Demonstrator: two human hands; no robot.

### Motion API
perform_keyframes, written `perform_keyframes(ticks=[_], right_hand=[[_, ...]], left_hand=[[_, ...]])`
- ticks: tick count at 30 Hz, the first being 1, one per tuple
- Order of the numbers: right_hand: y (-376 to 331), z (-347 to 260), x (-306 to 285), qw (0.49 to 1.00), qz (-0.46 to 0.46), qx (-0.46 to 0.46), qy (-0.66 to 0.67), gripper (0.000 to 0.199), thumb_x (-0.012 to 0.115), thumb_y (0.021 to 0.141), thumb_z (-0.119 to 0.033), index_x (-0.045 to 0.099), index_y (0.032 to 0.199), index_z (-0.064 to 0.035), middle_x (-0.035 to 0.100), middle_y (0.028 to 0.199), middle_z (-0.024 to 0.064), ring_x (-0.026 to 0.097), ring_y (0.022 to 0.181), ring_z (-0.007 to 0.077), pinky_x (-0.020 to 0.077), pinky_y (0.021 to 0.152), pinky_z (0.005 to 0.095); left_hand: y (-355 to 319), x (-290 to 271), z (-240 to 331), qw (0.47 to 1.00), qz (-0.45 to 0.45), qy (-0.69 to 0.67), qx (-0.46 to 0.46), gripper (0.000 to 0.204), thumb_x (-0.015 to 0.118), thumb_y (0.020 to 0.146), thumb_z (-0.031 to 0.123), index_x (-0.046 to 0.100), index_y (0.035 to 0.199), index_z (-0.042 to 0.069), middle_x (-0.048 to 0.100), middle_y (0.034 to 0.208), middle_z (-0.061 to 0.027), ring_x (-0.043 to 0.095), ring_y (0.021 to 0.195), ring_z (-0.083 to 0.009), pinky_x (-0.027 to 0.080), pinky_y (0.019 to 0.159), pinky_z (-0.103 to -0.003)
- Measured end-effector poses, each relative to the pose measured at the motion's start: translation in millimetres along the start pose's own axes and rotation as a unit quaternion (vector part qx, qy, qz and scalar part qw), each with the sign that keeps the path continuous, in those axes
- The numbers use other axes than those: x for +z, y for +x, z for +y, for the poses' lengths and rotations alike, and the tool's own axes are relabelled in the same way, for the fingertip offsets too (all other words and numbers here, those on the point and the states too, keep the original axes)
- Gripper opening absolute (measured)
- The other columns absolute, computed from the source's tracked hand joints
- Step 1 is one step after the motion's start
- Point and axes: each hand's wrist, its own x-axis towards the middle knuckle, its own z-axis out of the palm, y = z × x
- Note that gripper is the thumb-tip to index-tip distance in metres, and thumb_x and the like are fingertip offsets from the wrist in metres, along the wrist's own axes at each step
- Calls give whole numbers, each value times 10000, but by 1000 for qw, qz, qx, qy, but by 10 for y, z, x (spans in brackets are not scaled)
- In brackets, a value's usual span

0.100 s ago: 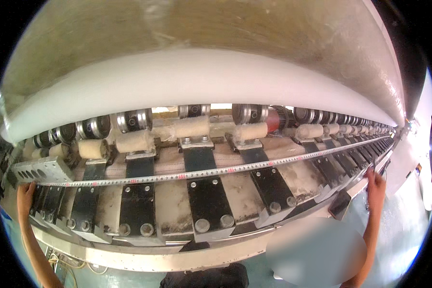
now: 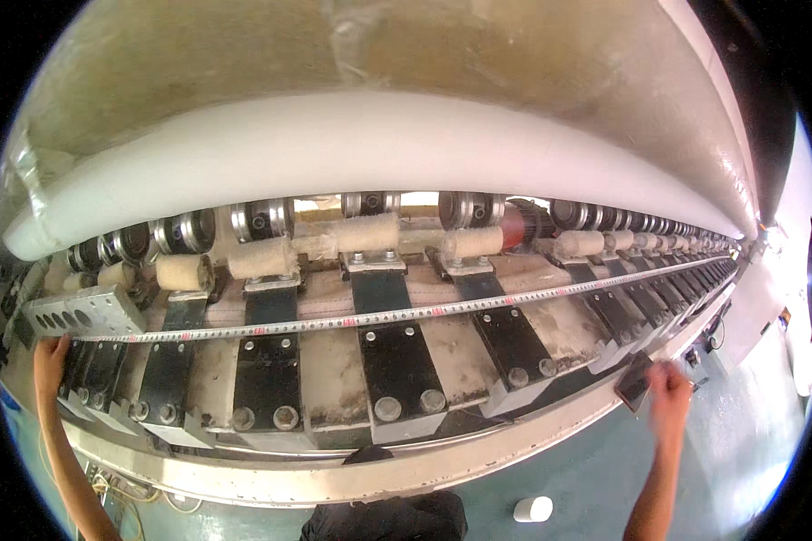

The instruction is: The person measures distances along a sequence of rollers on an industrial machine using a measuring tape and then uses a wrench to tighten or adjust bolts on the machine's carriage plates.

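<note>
A long measuring tape (image 2: pixel 397 316) stretches across a row of black weighting arms (image 2: pixel 392 361) on a long spinning machine. My left hand (image 2: pixel 50 353) is at the tape's left end, just below a grey metal block with holes (image 2: pixel 81 314), fingers closed on the tape end. My right hand (image 2: pixel 669 389) is at the machine's front rail on the right. It grips a dark flat rectangular object (image 2: pixel 634 383), below the tape and apart from it. Cream fuzzy rollers (image 2: pixel 365 233) sit behind the arms.
A long white curved cover (image 2: pixel 379 153) overhangs the rollers, with steel wheels under it. The machine's pale front rail (image 2: pixel 334 478) runs along the bottom. A small white cylinder (image 2: pixel 532 509) stands on the green floor (image 2: pixel 595 460). My dark clothing (image 2: pixel 388 521) shows at the lower edge.
My right hand has dropped down and to the left along the front rail, and now shows the dark flat object in its grip. The left hand and tape stay put.
</note>
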Motion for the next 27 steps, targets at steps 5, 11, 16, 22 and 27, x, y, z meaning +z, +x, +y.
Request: perform_keyframes(ticks=[5,11,16,22,27], right_hand=[[-827,-379,427,976,-168,-58,-123,421,800,673,-429,649,837,-72,569,573,55,567,517,194,439,536,311],[-722,-407,869,898,-219,-362,-119,579,740,594,-627,666,858,-117,625,690,54,601,616,274,444,584,395],[-726,-97,1210,894,-219,-378,-101,483,646,655,-613,689,804,-156,545,657,27,543,628,245,375,557,384],[-728,-82,1354,908,-166,-379,-62,282,700,636,-437,720,761,-185,478,636,-10,482,602,208,357,555,366],[-766,-248,1279,934,-164,-305,-90,221,658,634,-347,697,777,-184,617,793,5,585,731,223,406,687,364]], left_hand=[[73,67,-259,999,-3,-34,-10,379,567,918,271,588,845,-100,589,657,-148,528,682,-114,433,651,-338],[37,30,-63,998,-15,-14,-53,407,578,914,286,529,775,-94,469,605,-145,448,607,-129,389,580,-354],[98,118,-231,1000,-16,20,-11,429,566,925,294,426,709,-50,338,617,-116,340,589,-149,317,536,-378],[89,-115,-76,997,-62,23,-41,447,548,949,303,345,690,0,276,619,-51,257,604,-138,241,520,-359],[140,-67,-22,994,-87,-5,-61,454,539,956,317,317,659,56,212,610,-34,209,594,-114,177,517,-361]])
